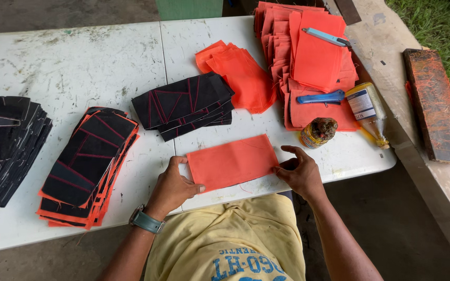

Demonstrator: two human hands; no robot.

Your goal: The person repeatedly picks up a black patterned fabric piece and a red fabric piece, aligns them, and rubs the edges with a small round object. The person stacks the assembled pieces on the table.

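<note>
I hold an orange cloth (233,162) flat on the white table (79,67), near its front edge, right in front of me. My left hand (172,186) pinches the cloth's left end, thumb on top at the lower left corner and fingers curled at the edge. My right hand (299,171) grips the right end, thumb and fingertips closed on the edge, the index finger raised and bent above it. The cloth lies spread out, a rectangle tilted slightly, its right end higher than its left. A watch (147,221) sits on my left wrist.

Just beyond the cloth lies a black stack (183,104) of pieces with red stitching lines. To its right is a loose orange heap (240,75), and farther right a big orange pile (308,52) with a blue cutter (326,36) on top and a blue tool (321,97) resting lower on it. A small tin (317,132) with a gummy top stands near my right hand, and a bottle (368,106) lies on its side just beside it. At my left sits a stack of black-on-orange pieces (87,166), and at the far left a stack of plain black ones (6,145). A dark wooden block (436,104) lies on the concrete ledge off to the right.
</note>
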